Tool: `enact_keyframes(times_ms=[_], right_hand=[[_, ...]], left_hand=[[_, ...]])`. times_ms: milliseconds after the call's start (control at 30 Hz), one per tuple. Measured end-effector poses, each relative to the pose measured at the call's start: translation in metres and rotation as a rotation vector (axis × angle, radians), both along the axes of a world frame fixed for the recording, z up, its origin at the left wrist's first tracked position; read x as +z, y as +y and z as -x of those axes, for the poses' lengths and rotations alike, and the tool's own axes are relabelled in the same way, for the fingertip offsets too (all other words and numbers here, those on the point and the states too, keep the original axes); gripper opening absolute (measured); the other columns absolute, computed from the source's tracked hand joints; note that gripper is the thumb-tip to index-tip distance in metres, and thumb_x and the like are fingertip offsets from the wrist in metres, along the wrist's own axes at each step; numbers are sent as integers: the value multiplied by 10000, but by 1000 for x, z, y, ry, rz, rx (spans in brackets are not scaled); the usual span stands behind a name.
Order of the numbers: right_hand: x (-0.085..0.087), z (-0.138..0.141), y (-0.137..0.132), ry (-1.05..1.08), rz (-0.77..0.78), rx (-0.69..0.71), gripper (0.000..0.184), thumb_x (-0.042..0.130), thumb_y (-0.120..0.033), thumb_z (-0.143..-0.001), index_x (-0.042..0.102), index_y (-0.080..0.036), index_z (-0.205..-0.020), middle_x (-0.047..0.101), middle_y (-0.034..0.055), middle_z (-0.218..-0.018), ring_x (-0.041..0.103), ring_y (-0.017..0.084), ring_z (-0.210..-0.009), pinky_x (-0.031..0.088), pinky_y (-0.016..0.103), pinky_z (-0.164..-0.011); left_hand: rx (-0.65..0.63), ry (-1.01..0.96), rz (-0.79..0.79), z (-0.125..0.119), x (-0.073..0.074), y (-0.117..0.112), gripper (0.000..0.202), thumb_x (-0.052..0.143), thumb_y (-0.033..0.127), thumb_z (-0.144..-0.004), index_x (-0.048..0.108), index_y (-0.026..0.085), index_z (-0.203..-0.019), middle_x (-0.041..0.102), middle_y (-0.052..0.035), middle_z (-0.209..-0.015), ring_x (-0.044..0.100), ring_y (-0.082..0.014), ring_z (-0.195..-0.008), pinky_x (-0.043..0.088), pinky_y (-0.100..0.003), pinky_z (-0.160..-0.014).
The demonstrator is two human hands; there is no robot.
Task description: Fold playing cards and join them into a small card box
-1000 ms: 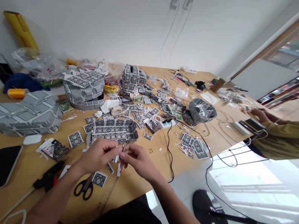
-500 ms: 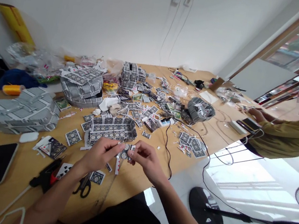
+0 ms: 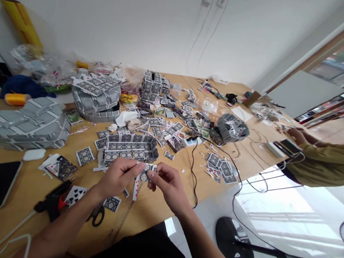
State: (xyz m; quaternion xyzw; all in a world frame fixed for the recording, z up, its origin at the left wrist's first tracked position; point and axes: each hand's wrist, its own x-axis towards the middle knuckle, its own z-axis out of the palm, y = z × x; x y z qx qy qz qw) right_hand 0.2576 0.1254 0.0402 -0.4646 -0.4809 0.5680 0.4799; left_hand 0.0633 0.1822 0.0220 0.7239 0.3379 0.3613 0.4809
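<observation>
Nearest the viewer, black-handled scissors (image 3: 97, 218) lie half under the left forearm on the pale wooden table (image 3: 148, 208). Above them the left hand (image 3: 119, 176) and right hand (image 3: 167, 184) meet, thumbs and forefingers pinched on a small folded piece of grey-patterned playing card (image 3: 145, 173), held clear of the tabletop. A narrow red-pipped card strip (image 3: 135, 190) hangs beneath. A second ago the piece stood edge-on; now its patterned back faces up, so it is probably being turned, not released. Just beyond stands an open rectangular box of joined cards (image 3: 131, 148).
</observation>
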Motion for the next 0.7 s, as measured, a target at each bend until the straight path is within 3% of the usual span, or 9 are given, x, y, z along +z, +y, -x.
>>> enact_keyframes(times_ms=[333,700], right_hand=[[-5,-2,-4,-38,42,9,527,820,-679,-875,580,-224,-764,692,-1,-648,620,150,-585,488,294,-594],[-4,-6,-13,-79,41,17,511,841,-643,-878,587,-213,-767,696,12,-681,673,172,-657,503,301,-637]], left_hand=[[19,-4,42,-7,-5,0,539,495,522,-1049,381,215,-621,330,37,-594,308,-129,-589,265,-296,-570],[-18,-48,65,-10,2,-6,574,507,547,-1030,363,215,-584,315,37,-566,290,-123,-559,255,-303,-550]])
